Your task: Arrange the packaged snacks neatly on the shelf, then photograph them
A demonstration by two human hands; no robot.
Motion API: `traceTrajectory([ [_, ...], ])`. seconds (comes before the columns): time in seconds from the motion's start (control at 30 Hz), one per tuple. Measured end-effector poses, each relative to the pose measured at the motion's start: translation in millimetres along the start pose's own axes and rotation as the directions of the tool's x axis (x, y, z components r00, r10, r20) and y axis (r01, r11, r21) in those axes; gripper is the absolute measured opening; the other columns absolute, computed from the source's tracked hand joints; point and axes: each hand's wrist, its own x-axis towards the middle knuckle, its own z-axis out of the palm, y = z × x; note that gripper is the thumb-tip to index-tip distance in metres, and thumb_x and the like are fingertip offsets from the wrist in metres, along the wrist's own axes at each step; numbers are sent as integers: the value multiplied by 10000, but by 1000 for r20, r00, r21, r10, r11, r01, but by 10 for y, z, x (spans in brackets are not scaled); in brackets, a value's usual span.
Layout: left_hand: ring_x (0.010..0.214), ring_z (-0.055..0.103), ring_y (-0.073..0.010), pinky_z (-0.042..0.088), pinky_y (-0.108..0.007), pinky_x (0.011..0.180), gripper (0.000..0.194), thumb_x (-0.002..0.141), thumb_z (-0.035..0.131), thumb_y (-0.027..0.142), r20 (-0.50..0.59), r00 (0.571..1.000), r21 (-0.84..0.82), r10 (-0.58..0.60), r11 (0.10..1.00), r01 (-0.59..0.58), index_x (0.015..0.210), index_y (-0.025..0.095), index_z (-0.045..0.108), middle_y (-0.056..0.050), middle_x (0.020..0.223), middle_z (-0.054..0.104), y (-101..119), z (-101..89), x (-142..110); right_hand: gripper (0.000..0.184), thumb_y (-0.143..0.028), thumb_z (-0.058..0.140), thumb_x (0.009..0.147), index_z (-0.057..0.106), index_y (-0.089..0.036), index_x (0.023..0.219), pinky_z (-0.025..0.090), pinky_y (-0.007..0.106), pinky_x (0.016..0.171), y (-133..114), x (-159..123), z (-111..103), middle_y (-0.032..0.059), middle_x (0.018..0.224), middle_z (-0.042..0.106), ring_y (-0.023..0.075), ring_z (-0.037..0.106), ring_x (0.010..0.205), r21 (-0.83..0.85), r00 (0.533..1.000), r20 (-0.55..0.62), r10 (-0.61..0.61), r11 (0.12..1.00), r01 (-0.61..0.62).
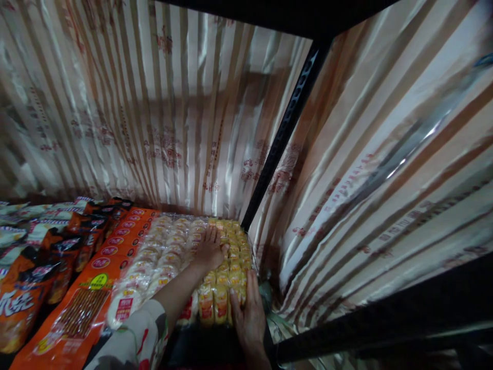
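Observation:
My left hand (pixel 210 252) lies palm down, fingers stretched out, where rows of white round wrapped crackers (pixel 169 257) meet rows of small yellow wrapped snacks (pixel 221 300). Its arm, in a patterned sleeve, crosses over the white packs and hides part of them. Along the right front side of the yellow snacks, my right hand (pixel 250 313) rests with its fingers extended and thumb apart, touching the packs at the edge. Neither hand is closed around a pack.
Left of the crackers lie orange packs of brown sticks (pixel 82 311), then orange-and-black snack bags (pixel 19 303) and white bags. A black perforated post (pixel 285 139) rises at the back corner. Pleated printed sheeting (pixel 173 113) hangs behind. A dark shelf bar (pixel 385 313) runs along the right.

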Motion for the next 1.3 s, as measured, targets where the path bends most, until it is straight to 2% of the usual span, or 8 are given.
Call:
traceTrajectory([
  [0.17,1397,177,-240,162,-445,1125,532,939,177,379,-64,998,18,0,1000,1,1370,145,384,-101,1483,313,-106,-127,-132,708,-546,346,886,275,-92,1425,366,519,1009,-18,9,-5,197,1469,298,331,307,1343,-40,999,-51,2,999,-4],
  [0.33,1392,197,-251,172,-472,1119,485,923,238,333,-106,992,64,-69,995,76,1340,171,426,-96,1467,351,-457,-319,-325,595,-480,341,905,370,-110,1370,386,515,988,-63,-31,-124,191,1395,418,317,409,1274,-34,979,-188,-82,996,77],
  [0.5,1392,195,-260,189,-467,1109,484,913,253,311,-103,988,98,-114,987,124,1340,165,428,-99,1462,358,-847,-452,-486,437,-308,369,917,457,-126,1305,386,458,1020,-496,230,-270,153,1325,509,241,464,1236,75,941,-248,-229,964,254],
  [0.57,1383,222,-270,201,-481,1100,487,913,250,313,-98,986,103,-134,984,144,1343,168,428,-107,1451,375,-937,-456,-510,449,-310,346,922,456,-120,1314,361,442,1053,-775,457,-203,137,1346,497,220,430,1273,126,958,-150,-244,956,264],
  [0.67,1380,229,-275,192,-492,1100,501,920,226,324,-107,982,114,-157,979,169,1362,168,404,-112,1456,361,-1011,-432,-504,504,-337,280,930,410,-109,1360,315,450,1089,-1155,819,112,124,1421,415,219,319,1351,154,975,74,-211,968,197],
  [0.8,1382,222,-278,177,-491,1107,511,925,209,316,-115,981,140,-158,975,174,1375,154,388,-124,1470,327,-1100,-411,-460,498,-286,297,905,457,-83,1331,298,435,1095,-1444,1146,698,134,1397,445,226,305,1360,7,927,341,-156,986,164],
  [1.0,1384,220,-265,189,-468,1109,505,902,284,272,-78,992,197,-95,974,109,1381,141,382,-132,1477,305,-1269,-378,-443,485,-298,351,898,481,-74,1309,239,508,1078,-1576,1257,1141,177,1416,404,287,260,1373,-76,907,413,-84,989,126],
  [1.3,1378,237,-265,188,-496,1101,503,889,319,221,-91,992,222,-83,970,101,1382,142,374,-132,1476,311,-1342,-261,-396,535,-381,221,950,391,-117,1383,120,421,1117,-1644,1265,1185,139,1493,274,248,143,1409,-171,858,514,-5,979,109],
])
